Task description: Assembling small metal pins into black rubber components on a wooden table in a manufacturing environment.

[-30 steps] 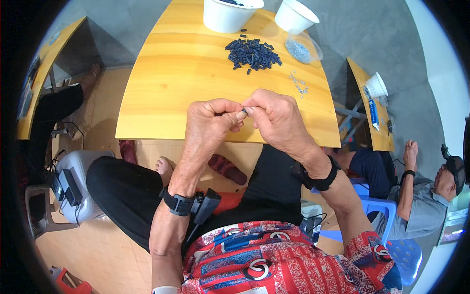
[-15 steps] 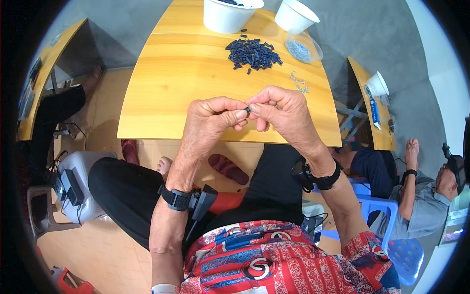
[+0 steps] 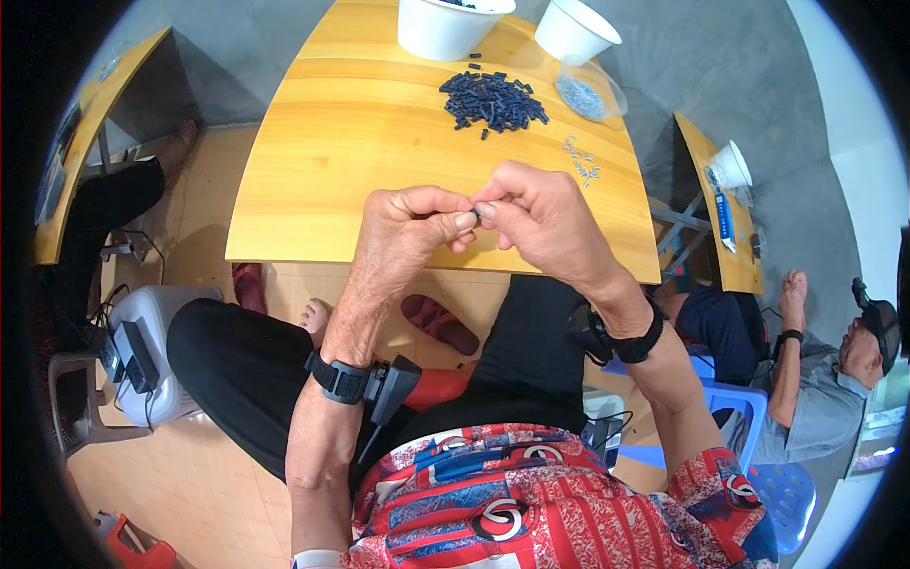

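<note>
- We have our left hand (image 3: 403, 228) closed in a pinch, thumb and forefinger clamped on a small dark piece (image 3: 475, 214).
- Our right hand (image 3: 545, 226) meets it from the other side, thumb and forefinger together at the piece's right end; whether they also grip something smaller, we cannot tell.
- The piece sits between our two sets of fingertips, over the near part of the yellow wood-grain table (image 3: 322, 180), and our fingers cover most of it.
- Beyond our hands we see a loose pile of short, dark blue-black pieces (image 3: 493, 100), with a few lying just apart from it.
- To the right of the pile, small silvery pieces (image 3: 583, 163) lie scattered on the wood.
- Above those we have a clear plastic bag (image 3: 586, 97) holding more silvery bits.
- At the far side stand two white buckets: the left bucket (image 3: 447, 36) has dark pieces in it, and the right bucket (image 3: 573, 36) is just behind the bag.
- We wear a black strap on each wrist, the left strap (image 3: 341, 381) and the right strap (image 3: 640, 343).
- Off to our right, a co-worker in a grey shirt (image 3: 813, 394) sits near another table (image 3: 701, 156).
</note>
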Motion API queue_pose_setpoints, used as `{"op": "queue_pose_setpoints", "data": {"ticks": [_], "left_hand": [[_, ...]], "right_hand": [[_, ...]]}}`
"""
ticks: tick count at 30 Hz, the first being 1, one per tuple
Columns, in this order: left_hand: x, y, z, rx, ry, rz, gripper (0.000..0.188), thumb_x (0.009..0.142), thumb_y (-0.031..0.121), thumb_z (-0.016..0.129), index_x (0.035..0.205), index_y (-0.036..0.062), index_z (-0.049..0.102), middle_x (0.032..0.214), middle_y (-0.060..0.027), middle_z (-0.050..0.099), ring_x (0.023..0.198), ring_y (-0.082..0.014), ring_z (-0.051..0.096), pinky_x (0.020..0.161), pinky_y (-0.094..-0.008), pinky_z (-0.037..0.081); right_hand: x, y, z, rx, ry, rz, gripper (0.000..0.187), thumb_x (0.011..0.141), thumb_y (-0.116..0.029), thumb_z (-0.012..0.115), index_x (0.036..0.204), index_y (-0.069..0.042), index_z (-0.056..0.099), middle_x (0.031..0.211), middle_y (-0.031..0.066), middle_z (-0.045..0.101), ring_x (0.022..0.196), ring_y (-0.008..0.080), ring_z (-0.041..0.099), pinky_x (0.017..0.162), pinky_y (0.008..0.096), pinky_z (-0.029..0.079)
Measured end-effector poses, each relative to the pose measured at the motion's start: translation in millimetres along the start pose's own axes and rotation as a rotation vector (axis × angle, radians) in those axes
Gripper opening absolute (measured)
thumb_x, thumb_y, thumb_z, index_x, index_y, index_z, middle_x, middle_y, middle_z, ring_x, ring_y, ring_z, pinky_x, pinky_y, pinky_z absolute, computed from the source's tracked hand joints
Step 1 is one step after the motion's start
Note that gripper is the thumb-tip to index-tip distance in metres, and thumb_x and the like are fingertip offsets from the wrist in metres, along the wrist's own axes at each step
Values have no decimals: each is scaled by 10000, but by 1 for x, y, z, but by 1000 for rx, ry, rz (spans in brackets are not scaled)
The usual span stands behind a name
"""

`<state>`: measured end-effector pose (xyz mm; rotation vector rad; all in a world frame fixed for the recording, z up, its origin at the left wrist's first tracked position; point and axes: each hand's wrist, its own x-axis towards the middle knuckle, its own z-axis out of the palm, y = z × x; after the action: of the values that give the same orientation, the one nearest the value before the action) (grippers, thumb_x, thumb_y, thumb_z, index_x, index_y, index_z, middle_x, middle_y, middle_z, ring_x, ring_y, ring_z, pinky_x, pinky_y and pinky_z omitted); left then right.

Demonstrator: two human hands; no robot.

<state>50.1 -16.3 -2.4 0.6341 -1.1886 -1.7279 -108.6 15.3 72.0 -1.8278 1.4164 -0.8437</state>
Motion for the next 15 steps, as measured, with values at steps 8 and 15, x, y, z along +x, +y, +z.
{"op": "queue_pose_setpoints", "data": {"ticks": [8,15], "left_hand": [[-1,-1,-3,-65,83,-43,65,800,10,654,851,-24,677,737,-85,656,617,-115,580,579,-224,489],[1,-1,-6,-191,150,-92,92,827,43,642,893,-16,665,755,-76,650,634,-103,582,585,-211,487]], "right_hand": [[14,20,0,162,3,84,87,823,-60,592,828,26,602,667,64,621,516,88,565,455,244,447],[53,56,-22,-175,196,168,162,819,-149,609,895,-9,638,713,84,651,566,171,616,538,283,492]]}}
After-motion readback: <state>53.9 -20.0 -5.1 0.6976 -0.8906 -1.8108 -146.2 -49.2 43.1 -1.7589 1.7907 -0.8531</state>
